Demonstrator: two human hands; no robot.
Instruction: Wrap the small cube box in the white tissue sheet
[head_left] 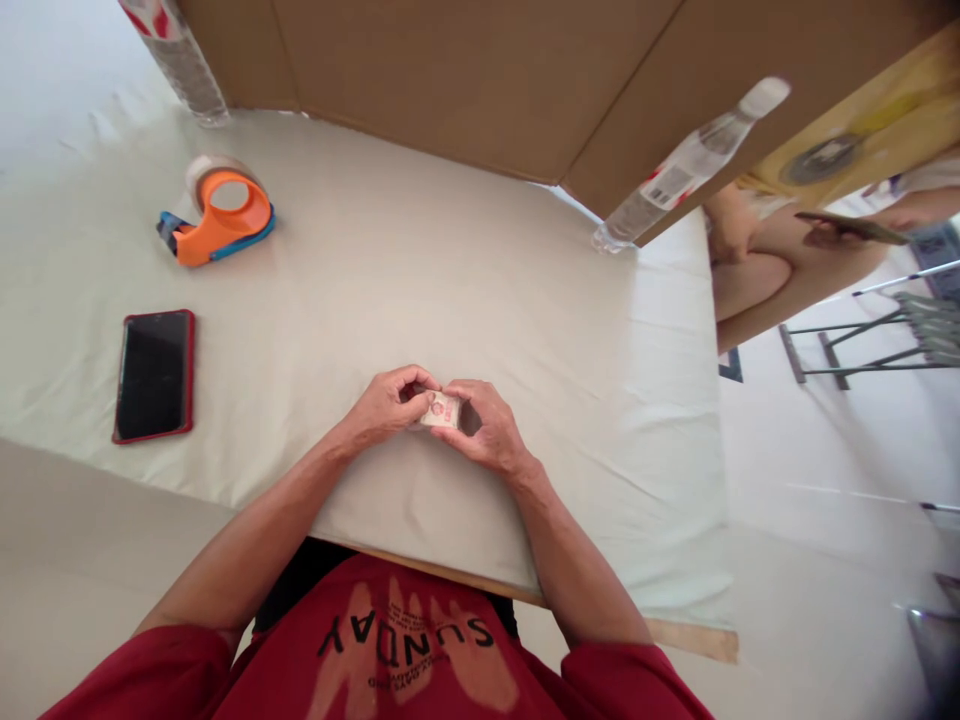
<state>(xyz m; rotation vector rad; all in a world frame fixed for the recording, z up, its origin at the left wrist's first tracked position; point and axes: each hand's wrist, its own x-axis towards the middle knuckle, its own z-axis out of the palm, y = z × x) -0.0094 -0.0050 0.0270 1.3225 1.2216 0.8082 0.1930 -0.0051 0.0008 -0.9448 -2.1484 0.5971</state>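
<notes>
Both my hands meet over the white cloth near the table's front edge. Between them is a small pale card or packet with red print (441, 410). My left hand (390, 403) pinches its left end with curled fingers. My right hand (486, 428) grips its right side, fingers wrapped round it. The item rests just above the cloth; whether it touches I cannot tell.
A white cloth (450, 260) covers the table. A phone in a red case (154, 375) lies at the left. An orange tape dispenser (221, 215) sits behind it. Two plastic bottles (686, 165) (180, 55) stand by cardboard panels (465, 70). Another person's legs (780, 270) show at right.
</notes>
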